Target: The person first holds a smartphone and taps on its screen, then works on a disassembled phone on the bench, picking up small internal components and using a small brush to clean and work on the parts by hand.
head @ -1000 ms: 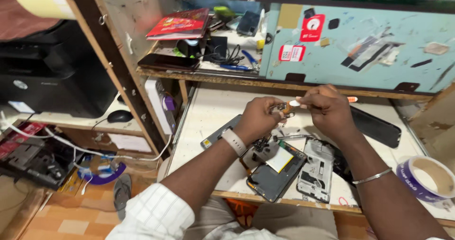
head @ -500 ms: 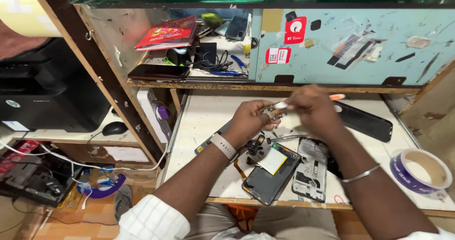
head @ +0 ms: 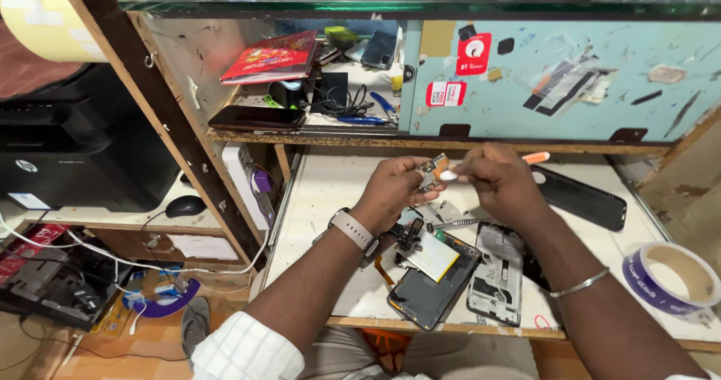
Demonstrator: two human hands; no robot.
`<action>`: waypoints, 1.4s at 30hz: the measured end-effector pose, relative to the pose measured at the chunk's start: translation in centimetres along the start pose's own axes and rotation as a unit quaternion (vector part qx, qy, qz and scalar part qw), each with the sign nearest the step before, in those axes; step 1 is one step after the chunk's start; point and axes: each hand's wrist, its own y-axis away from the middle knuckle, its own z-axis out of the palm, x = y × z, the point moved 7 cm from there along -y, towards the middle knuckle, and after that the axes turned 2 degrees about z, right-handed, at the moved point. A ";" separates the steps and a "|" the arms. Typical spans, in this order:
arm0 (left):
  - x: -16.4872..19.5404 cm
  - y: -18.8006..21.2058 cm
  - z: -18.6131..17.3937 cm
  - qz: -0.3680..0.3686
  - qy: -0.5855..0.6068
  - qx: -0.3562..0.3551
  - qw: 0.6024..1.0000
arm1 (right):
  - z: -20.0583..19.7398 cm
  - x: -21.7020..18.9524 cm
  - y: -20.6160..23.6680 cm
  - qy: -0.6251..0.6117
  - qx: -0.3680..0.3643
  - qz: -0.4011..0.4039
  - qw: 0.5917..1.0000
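Holding a small circuit board (head: 431,171) pinched in the grip of your left hand (head: 394,192), you kept it raised above the bench (head: 330,192), just in front of the teal panel (head: 571,72). Your right hand (head: 502,179) was closed around a thin tool with an orange-and-white end (head: 536,157), its pale tip touching the board. Directly below your hands lay an opened phone (head: 432,282) with a white-and-yellow battery, and beside it a bare phone frame (head: 497,273); loose small parts and a metal tool (head: 454,223) sat between them and your left wrist. A black phone case (head: 578,197) lay to the right, near your right hand, and a roll of purple tape (head: 672,278) stood at the bench's right edge, well apart. On the shelf above, a red booklet (head: 272,55), a dark phone (head: 257,117), cables and blue-handled pliers (head: 381,107) were crowded together. A black printer (head: 71,155) and a computer mouse (head: 185,206) sat off to your left.
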 end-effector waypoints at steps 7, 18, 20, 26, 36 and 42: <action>-0.4 0.0 0.0 -0.002 -0.019 0.008 1.000 | -0.1 -1.6 0.3 0.001 0.001 -0.084 0.996; 0.0 0.4 -0.1 0.011 -0.011 0.013 1.000 | -0.4 -1.0 0.1 -0.024 -0.001 -0.050 0.998; -0.1 0.3 0.2 0.009 0.002 0.014 1.000 | 0.2 -1.7 0.7 -0.005 -0.030 -0.109 0.994; 0.1 0.5 0.6 0.017 -0.020 0.018 0.999 | 0.3 -0.8 0.1 -0.051 0.014 -0.094 0.994; 0.9 0.9 0.9 0.006 -0.031 0.012 0.999 | 1.0 0.5 0.3 -0.017 0.038 -0.087 0.995; 0.9 0.9 0.8 0.008 -0.019 0.009 1.000 | 1.5 3.2 0.3 -0.011 0.011 0.044 0.999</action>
